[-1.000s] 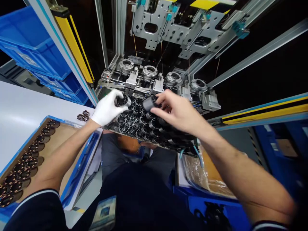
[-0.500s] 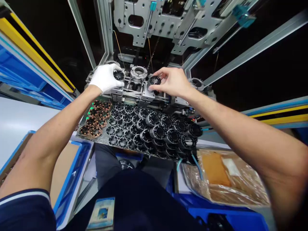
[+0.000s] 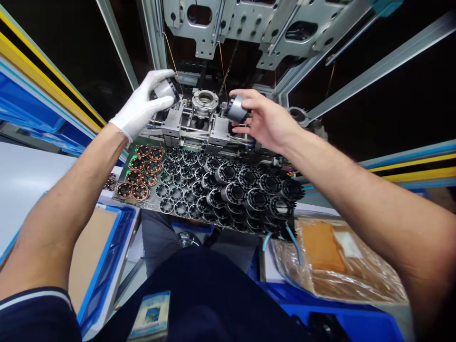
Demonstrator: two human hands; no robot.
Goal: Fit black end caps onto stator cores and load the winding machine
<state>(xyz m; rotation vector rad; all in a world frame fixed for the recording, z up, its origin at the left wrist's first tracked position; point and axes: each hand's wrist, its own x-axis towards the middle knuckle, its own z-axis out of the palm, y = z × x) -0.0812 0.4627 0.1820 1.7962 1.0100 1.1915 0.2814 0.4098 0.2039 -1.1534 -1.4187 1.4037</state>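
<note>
My left hand, in a white glove, grips a grey-and-black motor stator core between thumb and fingers, tilted on its side. Bare and opposite it, my right hand pinches a second stator core, turned so its grey outer wall shows. Both cores are in the air at the winding machine. Between them sits a round metal fixture with an open ring on top. In front lie rows of black-toothed stator cores, stacked higher on the right, and several copper-wound stators at the left end.
A steel machine plate hangs above, with thin wires running down from it. Metal frame posts flank the station. On the left is a blue tray; on the right, a plastic-wrapped carton above a blue bin.
Both hands have lifted their stator cores off the machine and tipped them sideways. My left hand has moved left and up, my right hand slightly right. The camera view has shifted a little.
</note>
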